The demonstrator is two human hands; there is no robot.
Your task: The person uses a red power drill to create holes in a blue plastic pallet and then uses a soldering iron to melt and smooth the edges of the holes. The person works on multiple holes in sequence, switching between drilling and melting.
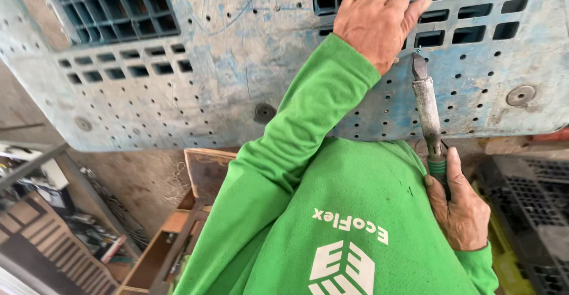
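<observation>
So from my feed: big worn blue plastic pallet (237, 76) fills the top. Left hand (379, 25) is up on it, fingers hooked into a grid slot. Just right and below, right hand (459, 209) is wrapped around a soldering iron (428, 114), tip pointing at the pallet.

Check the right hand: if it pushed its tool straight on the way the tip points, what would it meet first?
The right hand holds a tool with its tip aimed up at the blue pallet, beside the left hand. It would likely meet the pallet first; the gap is hard to judge.
</observation>
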